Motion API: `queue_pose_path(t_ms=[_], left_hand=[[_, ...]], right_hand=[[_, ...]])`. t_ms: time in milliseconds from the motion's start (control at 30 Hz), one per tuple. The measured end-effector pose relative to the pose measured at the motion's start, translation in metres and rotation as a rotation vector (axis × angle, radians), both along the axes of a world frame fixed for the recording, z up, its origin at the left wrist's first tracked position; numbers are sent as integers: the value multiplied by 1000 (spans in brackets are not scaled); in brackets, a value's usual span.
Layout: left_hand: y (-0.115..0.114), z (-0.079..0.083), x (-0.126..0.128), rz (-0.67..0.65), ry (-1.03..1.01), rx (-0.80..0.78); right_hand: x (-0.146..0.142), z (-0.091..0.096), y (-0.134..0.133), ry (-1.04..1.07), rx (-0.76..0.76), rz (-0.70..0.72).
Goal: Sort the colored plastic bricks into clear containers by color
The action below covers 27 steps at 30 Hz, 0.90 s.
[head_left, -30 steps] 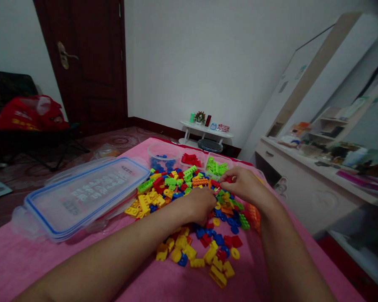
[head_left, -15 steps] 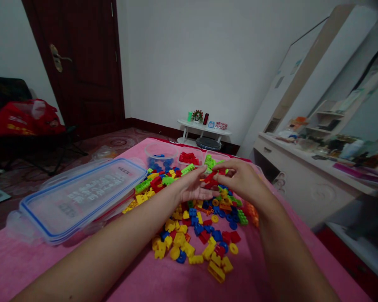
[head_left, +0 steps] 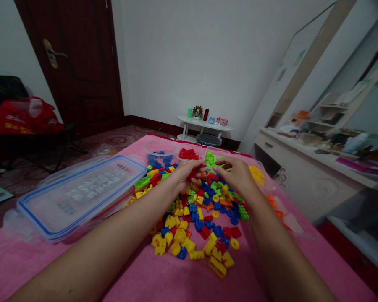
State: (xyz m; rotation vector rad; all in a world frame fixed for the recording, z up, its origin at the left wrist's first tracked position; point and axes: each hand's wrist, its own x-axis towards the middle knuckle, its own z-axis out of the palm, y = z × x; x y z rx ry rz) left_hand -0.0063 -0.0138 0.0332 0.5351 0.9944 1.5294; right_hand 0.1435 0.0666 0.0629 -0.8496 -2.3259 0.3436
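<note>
Well, the left hand [head_left: 185, 175] cups bright red pieces [head_left: 194, 172]; whether the right hand [head_left: 238, 174] grips anything is unclear.

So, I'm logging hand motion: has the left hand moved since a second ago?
Yes: the left hand has moved forward and slightly left, toward the clear plastic container of red bricks.

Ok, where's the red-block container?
In the head view, the red-block container is at centre, beyond the left hand, between the blue-block tub (left) and green-block container (right).
</note>
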Motion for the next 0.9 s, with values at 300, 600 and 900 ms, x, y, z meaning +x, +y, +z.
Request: queue_pose_path(t_ms=[300,600,900], left_hand=[[2,4,-26,201,33,69],[1,2,-18,95,-35,-14],[0,4,-15,40,6,-53]], right_hand=[[-12,-53,15,-388,60,-45],[-14,-57,3,-456,45,-106],[-8,-21,0,-130,54,-152]])
